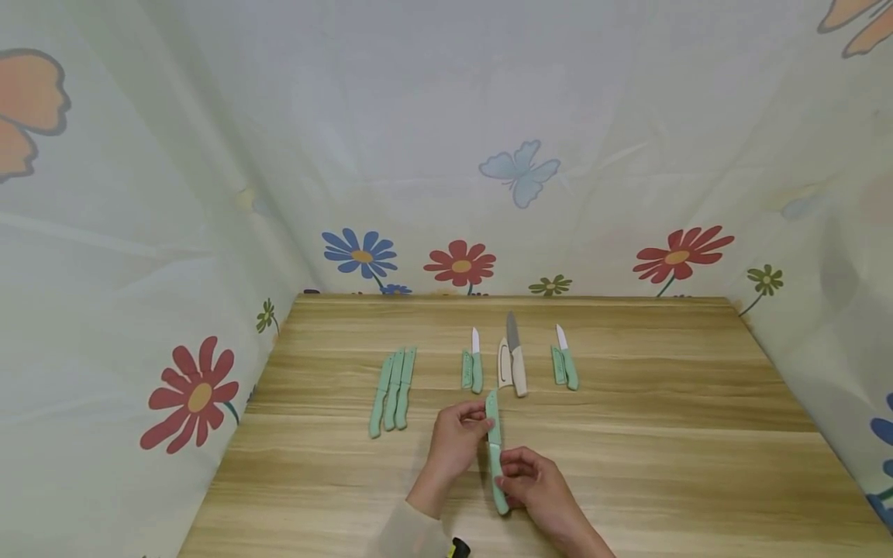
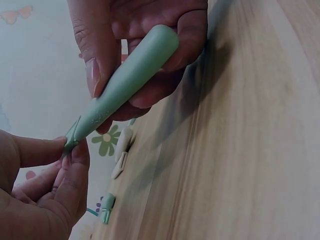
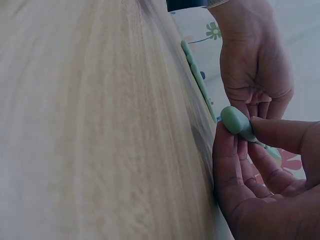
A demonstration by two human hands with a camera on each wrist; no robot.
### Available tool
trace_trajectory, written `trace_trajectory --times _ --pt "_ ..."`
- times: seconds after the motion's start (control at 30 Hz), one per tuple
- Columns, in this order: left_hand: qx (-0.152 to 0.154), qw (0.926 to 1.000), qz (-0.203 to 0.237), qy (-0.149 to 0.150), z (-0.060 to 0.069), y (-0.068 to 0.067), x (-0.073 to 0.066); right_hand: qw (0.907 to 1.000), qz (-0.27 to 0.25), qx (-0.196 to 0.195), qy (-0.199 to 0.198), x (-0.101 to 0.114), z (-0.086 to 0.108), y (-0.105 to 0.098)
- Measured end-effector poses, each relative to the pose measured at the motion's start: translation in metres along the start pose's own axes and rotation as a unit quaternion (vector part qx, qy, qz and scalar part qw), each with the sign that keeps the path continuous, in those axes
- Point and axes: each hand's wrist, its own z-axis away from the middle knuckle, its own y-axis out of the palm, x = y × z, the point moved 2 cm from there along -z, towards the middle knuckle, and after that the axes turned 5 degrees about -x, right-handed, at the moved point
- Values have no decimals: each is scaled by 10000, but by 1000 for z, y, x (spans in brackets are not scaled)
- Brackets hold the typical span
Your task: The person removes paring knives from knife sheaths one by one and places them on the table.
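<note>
A sheathed green knife (image 1: 494, 446) is held between both hands above the front of the table. The left hand (image 1: 456, 438) pinches its green sheath (image 1: 491, 411) between thumb and fingers. Lower down, the right hand (image 1: 540, 488) grips the green handle (image 2: 135, 72), thumb on one side and fingers on the other. In the left wrist view the sheath's mouth meets the handle, and no blade shows there. From the right wrist view, the rounded handle end (image 3: 232, 120) points toward the camera.
Several other knives lie on the wooden table (image 1: 663, 449). Three sheathed green knives (image 1: 394, 387) are at left. Beyond the hands, a bare-bladed green knife (image 1: 477, 368), a beige knife (image 1: 518, 364) and another green knife (image 1: 568, 364) each lie beside a sheath. Printed cloth (image 1: 446, 93) encloses the table.
</note>
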Motion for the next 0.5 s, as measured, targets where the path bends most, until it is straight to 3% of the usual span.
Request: trace_trajectory --times 0.23,0.5 --pt "-34 9999 111 -30 1 0 -2 9999 54 82 49 -3 -1 -1" --pt "-273 9992 271 -75 -3 -2 -2 9992 21 407 -52 -4 1 -1"
